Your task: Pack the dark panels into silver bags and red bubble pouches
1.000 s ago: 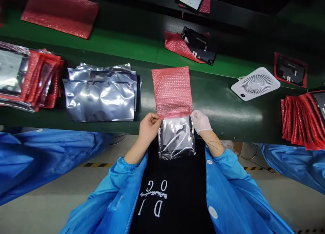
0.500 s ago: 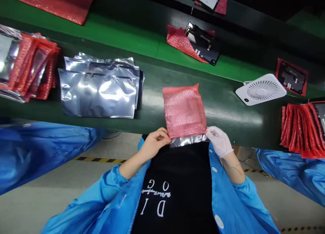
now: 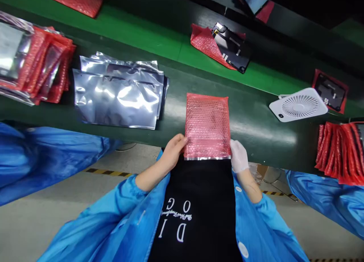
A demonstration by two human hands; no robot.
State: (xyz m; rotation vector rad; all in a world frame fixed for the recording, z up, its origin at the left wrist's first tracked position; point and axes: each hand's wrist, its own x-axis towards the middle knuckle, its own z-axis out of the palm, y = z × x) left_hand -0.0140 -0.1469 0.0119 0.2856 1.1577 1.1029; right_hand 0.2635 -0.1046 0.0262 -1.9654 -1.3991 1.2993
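Red bubble pouch [image 3: 207,125] is btwn the two hands at near edge of dark green counter [image 3: 250,137], roughly mid-scene, flat side up; can't tell if it rests on the surface or is held just above. Its near end sits over wearer's black shirt [image 3: 196,201], w/ a thin strip of silver bag [image 3: 207,158] showing along that end. Bare left hand [image 3: 172,152] has a narrow grip, thumb & fingers on pouch's left edge. Right hand [image 3: 239,156], in white glove, is at right edge, fingertips partly hidden; can't tell how tight that grip is.

To left, stack of flat silver bags [image 3: 118,99], then pile of red pouches [image 3: 54,68] further left. To right, white fan [image 3: 300,104] lies tilted on counter; row of red pouches [image 3: 341,152] is near its right end. Far side: green strip [image 3: 159,42] w/ dark flat part [image 3: 233,49] partly on red wrap [image 3: 206,42]. Co-workers' blue sleeves/clothes show both sides, e.g. blue sleeve [image 3: 51,152] at left.
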